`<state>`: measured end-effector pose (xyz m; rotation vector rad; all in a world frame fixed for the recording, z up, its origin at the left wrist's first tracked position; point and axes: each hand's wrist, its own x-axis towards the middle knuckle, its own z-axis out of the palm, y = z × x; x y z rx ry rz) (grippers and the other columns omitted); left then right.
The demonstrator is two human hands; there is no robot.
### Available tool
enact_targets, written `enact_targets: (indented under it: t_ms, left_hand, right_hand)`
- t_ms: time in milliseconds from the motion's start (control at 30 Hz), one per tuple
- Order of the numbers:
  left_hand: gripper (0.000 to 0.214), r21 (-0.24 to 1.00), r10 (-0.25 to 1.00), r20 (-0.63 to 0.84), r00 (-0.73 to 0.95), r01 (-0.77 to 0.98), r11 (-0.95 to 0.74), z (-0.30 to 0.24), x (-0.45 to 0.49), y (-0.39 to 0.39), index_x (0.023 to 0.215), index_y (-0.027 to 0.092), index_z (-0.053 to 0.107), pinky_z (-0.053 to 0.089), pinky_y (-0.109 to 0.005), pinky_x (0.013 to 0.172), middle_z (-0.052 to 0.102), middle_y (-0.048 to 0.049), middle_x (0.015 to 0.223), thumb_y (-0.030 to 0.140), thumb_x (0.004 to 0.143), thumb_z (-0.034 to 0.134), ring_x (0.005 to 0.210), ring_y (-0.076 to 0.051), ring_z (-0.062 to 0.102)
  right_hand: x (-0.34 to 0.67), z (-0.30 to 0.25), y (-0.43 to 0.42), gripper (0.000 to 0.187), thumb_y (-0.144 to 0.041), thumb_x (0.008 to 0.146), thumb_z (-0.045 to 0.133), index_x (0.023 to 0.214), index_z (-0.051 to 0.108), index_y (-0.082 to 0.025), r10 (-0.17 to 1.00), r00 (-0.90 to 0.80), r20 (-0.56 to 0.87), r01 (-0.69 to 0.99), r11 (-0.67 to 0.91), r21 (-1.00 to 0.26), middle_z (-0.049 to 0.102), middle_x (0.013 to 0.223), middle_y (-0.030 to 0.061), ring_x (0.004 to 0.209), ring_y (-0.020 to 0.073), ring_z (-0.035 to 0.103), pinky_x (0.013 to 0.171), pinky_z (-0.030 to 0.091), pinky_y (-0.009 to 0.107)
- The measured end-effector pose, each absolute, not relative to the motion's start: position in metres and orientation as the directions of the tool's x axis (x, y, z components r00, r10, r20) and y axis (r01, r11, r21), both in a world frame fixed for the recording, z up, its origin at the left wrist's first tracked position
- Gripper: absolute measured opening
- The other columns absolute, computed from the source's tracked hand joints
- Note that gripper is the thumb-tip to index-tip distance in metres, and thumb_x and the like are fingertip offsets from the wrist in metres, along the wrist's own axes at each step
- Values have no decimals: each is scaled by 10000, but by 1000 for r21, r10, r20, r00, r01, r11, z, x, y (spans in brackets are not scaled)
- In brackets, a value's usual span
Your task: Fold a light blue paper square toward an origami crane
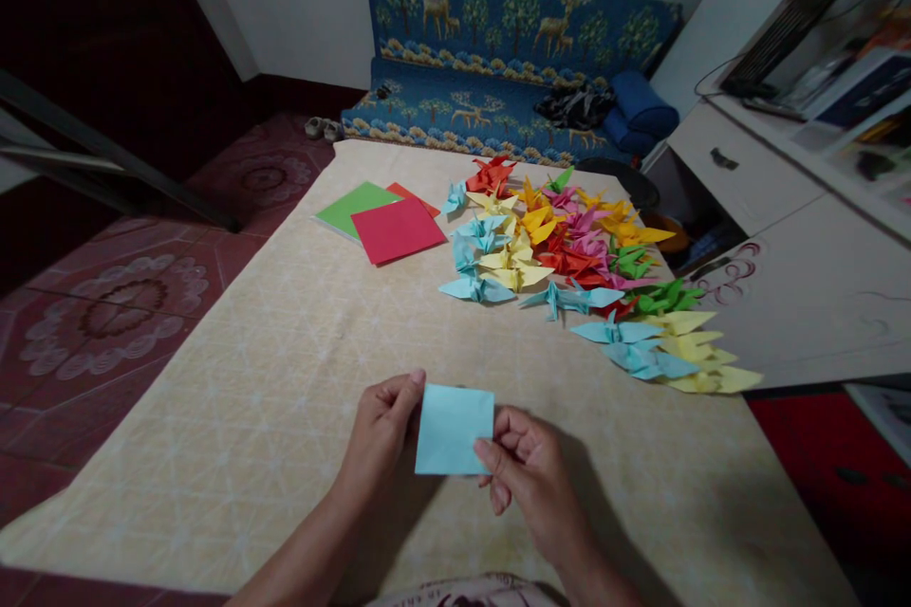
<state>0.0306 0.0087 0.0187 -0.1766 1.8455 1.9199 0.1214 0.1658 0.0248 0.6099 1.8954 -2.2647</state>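
A light blue square of paper [454, 427] is held up just above the table, close to my body. My left hand [388, 417] pinches its upper left corner between thumb and fingers. On the other side, my right hand [523, 455] grips the right edge, thumb in front and fingers behind. The paper looks flat; whether it is folded in layers I cannot tell. Beyond it, to the right, lie several folded paper cranes in light blue [478, 287], yellow [518, 275], red [491, 175], orange, pink and green.
Red sheets [399, 229] and green sheets [356, 209] of paper lie at the far left of the cloth-covered table [234, 398]. A blue patterned sofa [455, 104] stands behind. White drawers [740, 161] border the right side, and a metal frame [120, 161] stands at left.
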Motion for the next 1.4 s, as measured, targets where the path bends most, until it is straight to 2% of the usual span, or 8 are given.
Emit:
enact_targets:
  t_ms: [133,300,467,667,800,933,1200,1400]
  left_hand:
    - [349,959,226,-268,-936,-282,-30,23,28,-1,760,153,612,354,-200,496,550,6,608,471,881,533,527,-99,460]
    - [249,972,310,-153,-938,-86,218,20,39,-8,986,166,633,460,-242,630,646,-37,810,362,833,640,694,-145,579]
    - [233,871,465,62,-883,275,407,10,45,-7,1089,197,618,496,-277,727,647,-75,986,248,865,584,814,-161,603]
    - [307,747,530,77,-845,401,530,11,43,4,1150,224,619,519,-327,801,646,-101,1117,287,849,610,964,-219,627]
    - [312,704,530,81,-844,426,569,9,41,9,1150,230,629,524,-320,757,662,-90,1084,282,843,618,923,-221,640]
    - [317,683,544,85,-835,446,579,7,40,10,1152,242,639,518,-317,744,662,-79,1083,254,836,622,933,-227,639]
    - [290,668,524,52,-850,420,614,7,37,12,1130,239,655,503,-309,730,669,-64,1073,301,849,623,923,-219,645]
    - [261,657,530,74,-845,441,611,7,35,11,1108,240,670,500,-292,702,675,-69,1063,307,869,589,901,-207,655]
  right_hand:
    - [117,22,175,392,-519,760,673,817,592,-139,272,-889,-368,325,-188,-927,619,587,-4,381,55,482,387,380,166]
    - [116,8,193,452,-526,798,619,1065,567,-165,349,-861,-371,400,13,-916,594,579,-36,392,103,519,367,403,195]
    - [117,4,207,247,-330,809,623,1017,589,-202,423,-884,-200,331,263,-907,591,646,-21,499,130,565,422,436,212]
    - [103,6,210,296,-244,784,621,1077,622,-198,469,-883,8,235,457,-858,649,1010,79,635,142,615,589,515,274]
    - [90,6,210,383,-214,786,600,1168,622,-217,433,-898,80,170,508,-844,640,1046,81,634,133,583,603,519,275]
    - [86,4,212,271,-216,822,550,1054,690,-226,393,-918,57,141,457,-878,667,998,74,739,165,629,645,528,273]
    - [90,8,216,266,-290,780,574,957,725,-161,393,-906,-160,243,174,-954,706,762,55,493,110,544,485,465,236]
    - [92,10,213,233,-199,730,583,882,759,-199,289,-943,-167,213,135,-968,674,810,30,576,116,575,529,484,231]
